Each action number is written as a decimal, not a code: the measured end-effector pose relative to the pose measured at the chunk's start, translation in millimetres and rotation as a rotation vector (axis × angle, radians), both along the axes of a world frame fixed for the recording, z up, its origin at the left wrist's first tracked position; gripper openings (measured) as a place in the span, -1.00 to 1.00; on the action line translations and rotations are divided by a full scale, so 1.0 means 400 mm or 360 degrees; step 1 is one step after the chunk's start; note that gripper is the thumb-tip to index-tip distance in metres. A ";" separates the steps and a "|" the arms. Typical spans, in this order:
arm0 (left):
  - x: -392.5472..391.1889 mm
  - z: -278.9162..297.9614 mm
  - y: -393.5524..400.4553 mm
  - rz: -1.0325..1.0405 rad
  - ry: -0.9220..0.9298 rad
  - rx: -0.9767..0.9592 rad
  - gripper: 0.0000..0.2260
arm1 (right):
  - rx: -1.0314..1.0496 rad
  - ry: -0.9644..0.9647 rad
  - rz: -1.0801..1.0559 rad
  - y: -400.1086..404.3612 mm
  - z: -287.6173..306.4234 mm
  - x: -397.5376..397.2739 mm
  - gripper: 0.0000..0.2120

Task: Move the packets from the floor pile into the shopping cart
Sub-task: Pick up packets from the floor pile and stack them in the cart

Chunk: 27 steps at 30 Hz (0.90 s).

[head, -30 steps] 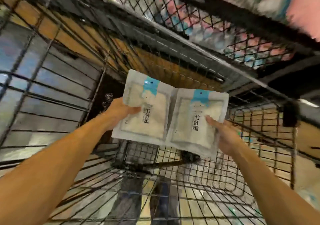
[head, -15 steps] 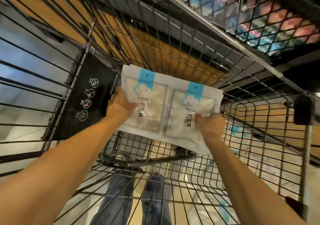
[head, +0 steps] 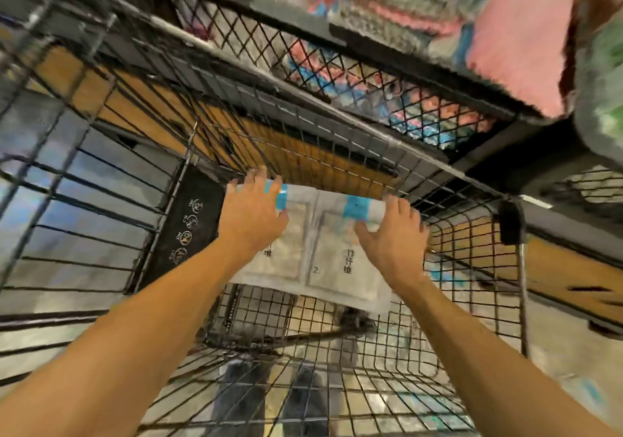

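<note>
1. We count two packets (head: 332, 261), white with a blue band near the top and black characters printed on the front. They are joined side by side like one sheet, and they lie inside the shopping cart (head: 377, 369), low near its far wire wall.
2. We see two hands. The left hand (head: 253, 214) rests flat on the left packet with the fingers spread over its top edge. The right hand (head: 392, 234) curls its fingers around the top edge of the right packet, with the thumb on the front.
3. The left hand is spread, not closed; the right hand grips the packet edge.
4. The cart is one, made of black wire mesh. On its left inner side there is a black panel (head: 188, 224) with small round symbols.
5. Through the wire bottom we see a pale floor and two legs in dark trousers (head: 269, 399).
6. Above the cart there is a metal mesh shelf (head: 354, 76) with pink and blue goods, blurred.
</note>
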<state>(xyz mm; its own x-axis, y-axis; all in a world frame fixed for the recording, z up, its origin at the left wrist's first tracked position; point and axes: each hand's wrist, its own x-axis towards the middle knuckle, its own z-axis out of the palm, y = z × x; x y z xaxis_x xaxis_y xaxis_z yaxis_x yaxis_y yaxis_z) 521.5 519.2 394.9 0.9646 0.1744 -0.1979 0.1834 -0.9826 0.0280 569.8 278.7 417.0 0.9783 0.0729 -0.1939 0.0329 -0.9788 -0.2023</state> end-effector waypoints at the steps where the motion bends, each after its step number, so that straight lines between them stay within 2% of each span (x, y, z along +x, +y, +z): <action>1: 0.009 0.049 -0.004 0.0000 -0.0031 -0.0018 -0.42 | -0.0005 -0.0019 0.0063 0.003 0.049 0.007 -0.38; 6: 0.056 0.319 -0.020 0.0022 -0.0139 -0.0091 -0.44 | 0.0026 -0.0133 0.0249 0.031 0.331 0.061 -0.46; 12: 0.104 0.722 -0.013 0.0018 -0.0146 0.0023 -0.41 | -0.0015 -0.0159 0.0319 0.047 0.700 0.091 -0.37; 18: 0.105 1.097 -0.036 0.0060 -0.0336 0.0025 -0.41 | 0.0081 -0.0315 0.0345 0.025 1.031 0.071 -0.37; 22: 0.096 1.281 -0.079 0.0015 -0.0477 0.0018 -0.42 | 0.0058 -0.0497 0.0350 -0.016 1.211 0.045 -0.39; 25: 0.090 1.382 -0.135 -0.0059 -0.0576 -0.0032 -0.44 | 0.0046 -0.0673 0.0240 -0.056 1.319 0.007 -0.46; 27: 0.086 1.431 -0.179 -0.0154 -0.0607 0.0000 -0.44 | 0.0023 -0.0699 0.0155 -0.091 1.378 -0.029 -0.44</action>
